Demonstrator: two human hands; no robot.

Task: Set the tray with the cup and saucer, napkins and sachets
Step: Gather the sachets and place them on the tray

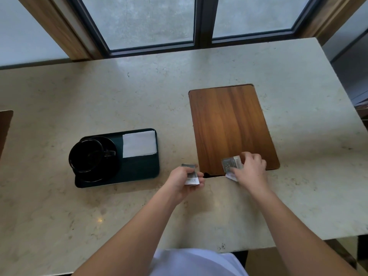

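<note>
Table [139, 92]: pale stone top, carrying everything; a wooden board [231, 126] lies on its right half, long axis running away from the person.
Tray [139, 172]: dark, rigid, left of the board, long axis left to right. It looks stiff enough to lift by its short ends, level, since loose things sit on it.
Cup and saucer [93, 156]: black, on the tray's left end, cup upright, handle pointing right toward the napkins. Likely ceramic, so hard, breakable and smooth; best moved by the saucer's rim.
Napkins [139, 144]: white folded stack in the tray's far right corner, edges square with the tray. Soft and light; a draught or a brush of the hand would shift them.
Left hand [185, 177]: curled closed around a few sachets [190, 176], just right of the tray's near corner, their long axis roughly away from the person.
Right hand [250, 168]: fingers pinched on more sachets [232, 165] at the board's near edge.
Sachets, handling: thin, light, probably slick paper; a flat pinch across the middle suits them. The tray's bare near right part seems their place.
</note>
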